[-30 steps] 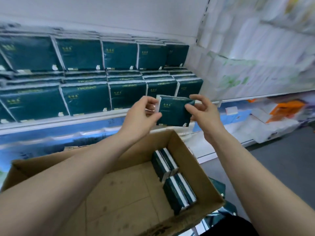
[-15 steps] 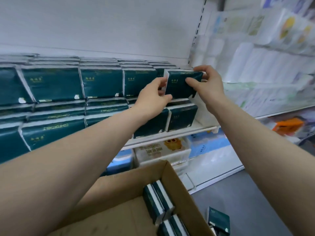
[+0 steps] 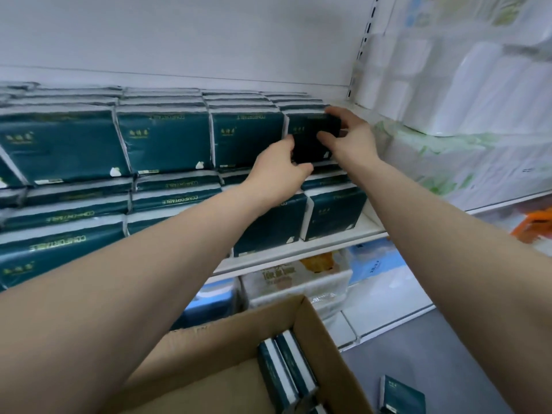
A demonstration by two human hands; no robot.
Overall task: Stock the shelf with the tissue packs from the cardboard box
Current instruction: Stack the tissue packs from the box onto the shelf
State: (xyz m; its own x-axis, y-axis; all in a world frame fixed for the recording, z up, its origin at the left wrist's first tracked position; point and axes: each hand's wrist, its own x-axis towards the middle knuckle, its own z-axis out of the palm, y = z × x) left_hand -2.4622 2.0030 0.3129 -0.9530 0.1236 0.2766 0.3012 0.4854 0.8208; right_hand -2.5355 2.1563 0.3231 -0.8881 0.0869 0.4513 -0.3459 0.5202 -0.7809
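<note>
A dark green tissue pack (image 3: 312,135) stands upright at the right end of the upper stacked row on the white shelf (image 3: 298,249). My left hand (image 3: 277,174) grips its lower left corner and my right hand (image 3: 349,135) holds its right side and top. Rows of the same green packs (image 3: 161,141) fill the shelf to the left and below. At the bottom, the open cardboard box (image 3: 322,333) holds a few more green packs (image 3: 286,372) standing on edge against its right wall.
White paper-roll bundles (image 3: 478,100) fill the neighbouring shelf section on the right. Lower shelves carry blue and white tissue packages (image 3: 298,282). One green pack (image 3: 401,397) lies on the grey floor right of the box.
Both hands lifted the pack from above the box up to the shelf and set it against the right end of the upper row. The view tilted upward.
</note>
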